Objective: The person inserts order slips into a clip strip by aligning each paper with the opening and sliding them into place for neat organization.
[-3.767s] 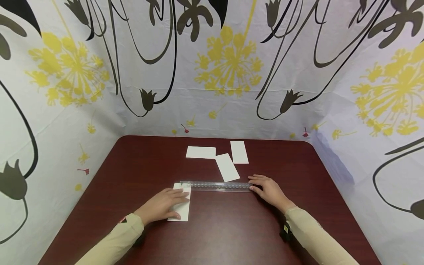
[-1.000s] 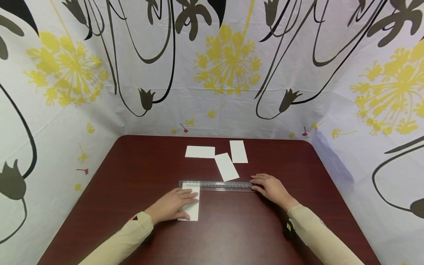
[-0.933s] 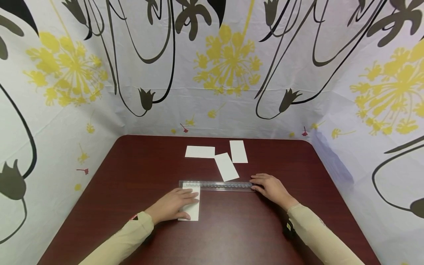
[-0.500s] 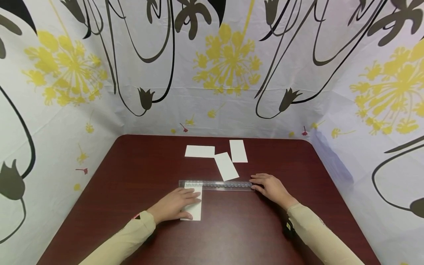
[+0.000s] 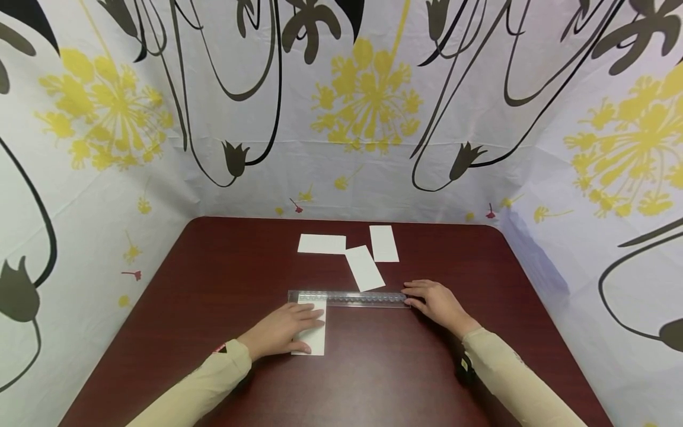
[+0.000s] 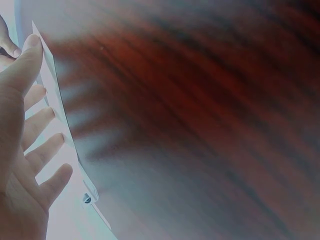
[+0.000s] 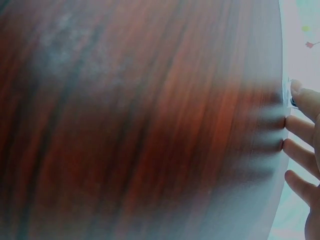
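Note:
In the head view my left hand [image 5: 280, 329] lies with spread fingers on a white paper card [image 5: 316, 335], pressing it to the table. The card's top end meets the left part of a clear plastic ruler [image 5: 368, 299], which lies crosswise; which of them is on top is hard to tell. At the ruler's right end, my right hand [image 5: 434, 305] holds it between thumb and fingers. The left wrist view shows my left fingers [image 6: 42, 152] reaching over the card. From the right wrist, my thumb [image 7: 298, 90] is at the ruler's end.
Beyond the ruler lie three more white cards: one crosswise [image 5: 322, 244], one tilted [image 5: 365, 268] with its lower corner close to the ruler, and one near-upright [image 5: 384, 244]. The dark red table [image 5: 229, 267] is backed by a flower-patterned cloth [image 5: 320, 184].
My left hand has slid the card rightward along the ruler, slowing to almost nothing in the last half second. The ruler and my right hand have hardly moved.

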### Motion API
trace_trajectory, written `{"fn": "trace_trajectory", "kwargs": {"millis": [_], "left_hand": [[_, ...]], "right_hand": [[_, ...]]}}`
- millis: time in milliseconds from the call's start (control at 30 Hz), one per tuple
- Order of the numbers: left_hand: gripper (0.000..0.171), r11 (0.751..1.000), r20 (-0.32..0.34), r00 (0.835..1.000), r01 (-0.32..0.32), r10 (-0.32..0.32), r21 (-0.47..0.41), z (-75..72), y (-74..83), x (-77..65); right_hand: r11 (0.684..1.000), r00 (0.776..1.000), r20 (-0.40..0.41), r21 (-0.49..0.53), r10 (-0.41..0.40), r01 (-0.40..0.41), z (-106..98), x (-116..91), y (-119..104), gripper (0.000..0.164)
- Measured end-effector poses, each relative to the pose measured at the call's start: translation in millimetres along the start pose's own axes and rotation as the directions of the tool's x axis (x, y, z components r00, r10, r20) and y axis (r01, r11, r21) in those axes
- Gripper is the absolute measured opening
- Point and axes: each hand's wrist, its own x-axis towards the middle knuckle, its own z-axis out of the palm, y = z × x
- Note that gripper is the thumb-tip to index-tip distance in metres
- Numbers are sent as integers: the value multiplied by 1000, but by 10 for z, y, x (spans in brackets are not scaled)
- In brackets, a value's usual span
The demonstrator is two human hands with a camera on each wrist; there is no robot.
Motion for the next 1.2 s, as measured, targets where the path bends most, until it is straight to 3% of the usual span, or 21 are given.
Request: {"fn": "trace_trajectory", "kwargs": {"millis": [500,1000,1200], "left_hand": [[63,1000,11,1000,-4,4,-7,20,23,55],[66,999,22,999,-49,49,19,26,89,229],[65,999,59,997,-43,42,15,8,133,288]], "right_hand": [[1000,1000,19,2,20,-21,6,0,-17,33],[1000,999,23,0,24,-24,-5,0,-25,32],[1000,999,27,-7,26,-26,-12,-1,-26,32]]}}
